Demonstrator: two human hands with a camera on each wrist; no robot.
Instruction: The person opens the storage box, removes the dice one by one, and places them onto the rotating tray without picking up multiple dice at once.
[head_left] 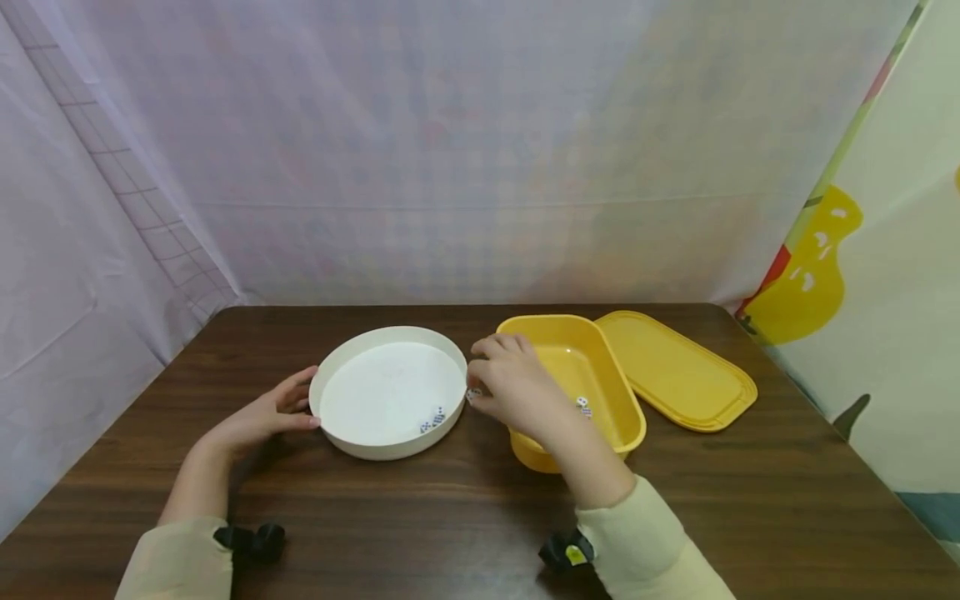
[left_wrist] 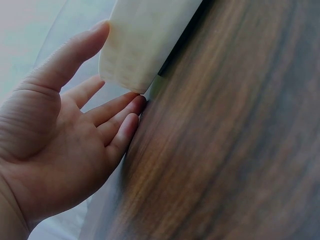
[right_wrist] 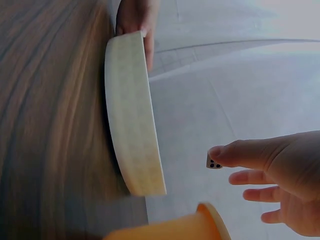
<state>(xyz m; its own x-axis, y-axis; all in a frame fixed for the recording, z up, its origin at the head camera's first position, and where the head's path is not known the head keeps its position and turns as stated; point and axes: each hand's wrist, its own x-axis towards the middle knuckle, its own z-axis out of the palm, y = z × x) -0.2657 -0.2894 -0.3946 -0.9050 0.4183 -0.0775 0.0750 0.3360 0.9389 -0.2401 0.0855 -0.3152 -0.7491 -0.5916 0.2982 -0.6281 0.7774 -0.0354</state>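
My right hand point(head_left: 521, 392) pinches a white die point(right_wrist: 214, 161) with black pips, held between the round white tray and the yellow tub. My left hand point(head_left: 266, 421) has its fingers spread against the near-left side of the round white tray point(head_left: 386, 451), thumb and fingertips at its wall. Inside the tray, several dice point(head_left: 432, 421) lie together near the right edge. In the head view, the yellow tub point(head_left: 632, 423) stands partly behind my right hand and forearm, with a few dice point(head_left: 583, 406) in view on its floor.
A flat yellow lid point(head_left: 682, 375) lies to the right of the tub on the dark wooden table point(head_left: 405, 533). White curtains point(head_left: 450, 150) hang behind and to the left of the table, and a patterned cloth point(head_left: 892, 333) hangs at the right.
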